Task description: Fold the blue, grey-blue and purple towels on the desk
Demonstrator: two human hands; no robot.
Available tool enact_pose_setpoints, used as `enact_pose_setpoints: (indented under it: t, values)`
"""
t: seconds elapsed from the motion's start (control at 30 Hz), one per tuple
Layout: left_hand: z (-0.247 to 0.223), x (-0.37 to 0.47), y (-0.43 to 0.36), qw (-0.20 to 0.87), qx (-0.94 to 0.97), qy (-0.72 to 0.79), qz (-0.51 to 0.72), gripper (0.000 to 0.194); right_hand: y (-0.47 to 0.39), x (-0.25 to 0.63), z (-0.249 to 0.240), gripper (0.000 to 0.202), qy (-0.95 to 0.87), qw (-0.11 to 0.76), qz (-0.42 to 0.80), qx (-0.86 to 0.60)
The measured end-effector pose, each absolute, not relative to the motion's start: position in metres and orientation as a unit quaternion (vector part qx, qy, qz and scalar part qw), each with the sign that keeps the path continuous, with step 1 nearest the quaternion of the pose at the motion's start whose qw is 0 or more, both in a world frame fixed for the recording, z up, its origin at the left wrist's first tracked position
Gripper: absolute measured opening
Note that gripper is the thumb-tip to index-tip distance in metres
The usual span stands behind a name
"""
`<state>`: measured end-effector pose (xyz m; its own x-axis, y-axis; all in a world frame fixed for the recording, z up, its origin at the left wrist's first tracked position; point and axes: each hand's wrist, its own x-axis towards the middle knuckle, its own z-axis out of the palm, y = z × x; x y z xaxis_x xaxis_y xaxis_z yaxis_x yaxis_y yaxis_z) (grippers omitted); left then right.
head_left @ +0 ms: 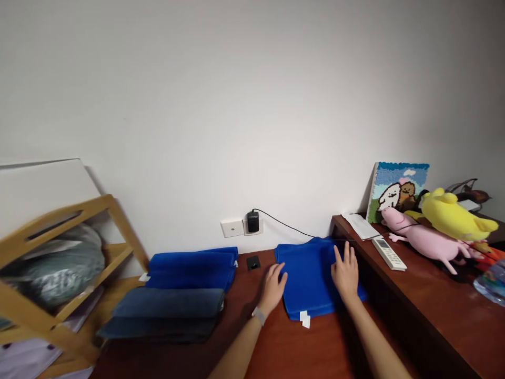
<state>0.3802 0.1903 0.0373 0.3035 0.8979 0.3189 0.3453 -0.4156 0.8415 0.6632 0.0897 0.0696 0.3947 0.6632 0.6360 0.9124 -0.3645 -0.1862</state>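
A bright blue folded cloth [310, 281] lies flat on the wooden tabletop, with small white tags at its front edge. Beside its left edge is my left hand [271, 289], fingers apart and slightly bent, holding nothing. My right hand [346, 272] is over the cloth's right part with its fingers spread and nothing in them; whether it touches the fabric I cannot tell. To the left lie another folded blue cloth [189, 266] and, in front of it, a dark grey-blue folded cloth [169, 306].
A black plug adapter [253, 221] sits in the wall socket, its cable running right. On the raised shelf [426, 300] are a remote control [389, 253], a pink plush toy [422, 239], a yellow plush toy [453, 215] and a dog picture [400, 189]. A wooden rack [124, 226] stands left.
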Motion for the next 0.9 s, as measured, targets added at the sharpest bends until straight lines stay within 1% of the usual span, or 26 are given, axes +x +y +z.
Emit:
enact_pose_setpoints:
  t: [0.07, 0.17, 0.27, 0.33, 0.4, 0.53, 0.6, 0.7, 0.8, 0.9]
  values:
    - [0.017, 0.37, 0.161, 0.271, 0.796, 0.398, 0.368, 0.041, 0.058, 0.666, 0.04, 0.061, -0.502, 0.285, -0.234, -0.782]
    - [0.008, 0.359, 0.12, 0.183, 0.851, 0.378, 0.316, 0.04, 0.016, 0.67, 0.003, 0.051, -0.531, 0.289, -0.188, -0.774]
    - [0.015, 0.346, 0.081, 0.141, 0.892, 0.346, 0.255, 0.048, -0.01, 0.67, -0.021, 0.059, -0.536, 0.272, -0.127, -0.789]
    - [0.018, 0.324, 0.052, 0.126, 0.917, 0.31, 0.219, 0.057, -0.022, 0.67, -0.027, 0.067, -0.526, 0.264, -0.1, -0.802]
    - [0.018, 0.287, 0.023, 0.112, 0.923, 0.305, 0.205, 0.059, -0.032, 0.67, -0.023, 0.069, -0.51, 0.266, -0.095, -0.812]
    - [0.007, 0.163, -0.018, 0.045, 0.875, 0.425, 0.227, 0.044, -0.044, 0.646, 0.004, 0.063, -0.515, 0.297, -0.113, -0.796]
    - [0.002, 0.093, -0.026, -0.004, 0.832, 0.499, 0.244, 0.039, -0.044, 0.602, 0.022, 0.058, -0.563, 0.308, -0.086, -0.762]
    - [0.002, 0.02, -0.029, -0.047, 0.777, 0.574, 0.254, 0.041, -0.033, 0.495, 0.046, 0.047, -0.676, 0.286, 0.018, -0.679]
    - [0.008, 0.002, -0.029, -0.04, 0.755, 0.602, 0.258, 0.043, -0.011, 0.372, 0.063, 0.036, -0.744, 0.268, 0.061, -0.61]
    - [0.016, 0.012, -0.032, -0.012, 0.745, 0.61, 0.271, 0.042, 0.021, 0.275, 0.077, 0.037, -0.789, 0.195, 0.11, -0.572]
